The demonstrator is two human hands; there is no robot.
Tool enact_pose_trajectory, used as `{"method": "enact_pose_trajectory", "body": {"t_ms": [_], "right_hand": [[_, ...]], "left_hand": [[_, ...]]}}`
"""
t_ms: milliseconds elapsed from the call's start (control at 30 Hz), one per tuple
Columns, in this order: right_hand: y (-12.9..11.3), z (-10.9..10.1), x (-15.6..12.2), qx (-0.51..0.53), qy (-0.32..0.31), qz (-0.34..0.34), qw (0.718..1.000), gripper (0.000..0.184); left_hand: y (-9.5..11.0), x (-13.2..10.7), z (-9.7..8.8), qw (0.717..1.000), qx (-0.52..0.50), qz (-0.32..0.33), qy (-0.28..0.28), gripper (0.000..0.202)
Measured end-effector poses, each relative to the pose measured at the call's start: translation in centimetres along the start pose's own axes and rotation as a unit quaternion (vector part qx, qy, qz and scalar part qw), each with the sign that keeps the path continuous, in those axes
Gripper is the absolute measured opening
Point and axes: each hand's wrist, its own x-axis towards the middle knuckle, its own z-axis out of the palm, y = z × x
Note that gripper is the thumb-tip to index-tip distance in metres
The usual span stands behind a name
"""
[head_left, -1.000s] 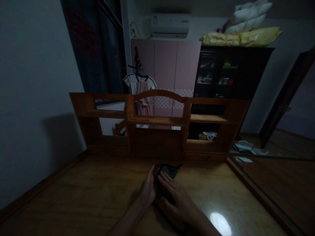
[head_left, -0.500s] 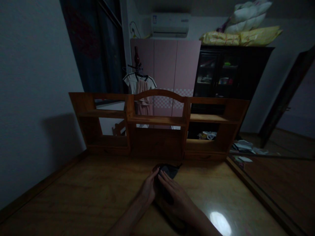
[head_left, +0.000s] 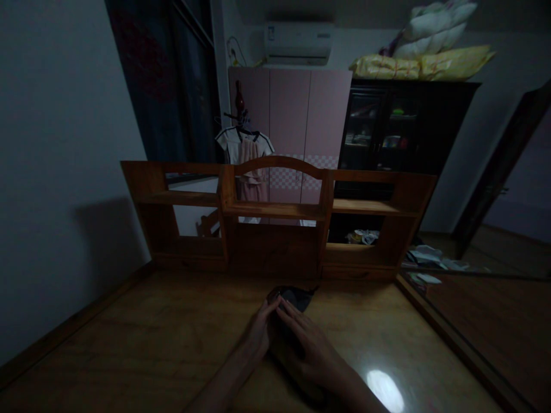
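Note:
A small black object (head_left: 298, 297) lies on the wooden tabletop just beyond my fingertips. It has a greyish inner patch and a thin tip pointing right, but the dim light hides its exact kind. My left hand (head_left: 259, 331) grips its near left side with bent fingers. From the right, my right hand (head_left: 307, 344) presses over it, fingers together and slanting towards the left fingertips. The two sets of fingertips almost meet on top. Part of the object is covered by my hands, and a dark band of shadow runs beneath my right wrist.
A wooden shelf unit (head_left: 275, 211) with several compartments stands along the far edge of the tabletop (head_left: 172, 327). A wall (head_left: 64, 172) rises on the left. A raised wooden rim (head_left: 447, 338) borders the right side. Beyond are a pink wardrobe (head_left: 288, 115) and a dark cabinet (head_left: 430, 126).
The fingertips of my left hand have shifted slightly down and right, nearer my right fingertips. The black object stays in nearly the same place.

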Motion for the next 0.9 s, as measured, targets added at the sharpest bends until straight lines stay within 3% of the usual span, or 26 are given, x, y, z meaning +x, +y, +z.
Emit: {"method": "enact_pose_trajectory", "body": {"t_ms": [400, 900], "right_hand": [[0.51, 0.15, -0.44, 0.026, 0.033, -0.002, 0.999, 0.091], [0.44, 0.05, -0.5, 0.019, 0.019, -0.009, 1.0, 0.089]], "left_hand": [[-0.12, 0.26, -0.11, 1.0, 0.017, 0.011, -0.01, 0.016], [0.32, -0.06, 0.33, 1.0, 0.008, 0.007, 0.002, 0.017]]}}
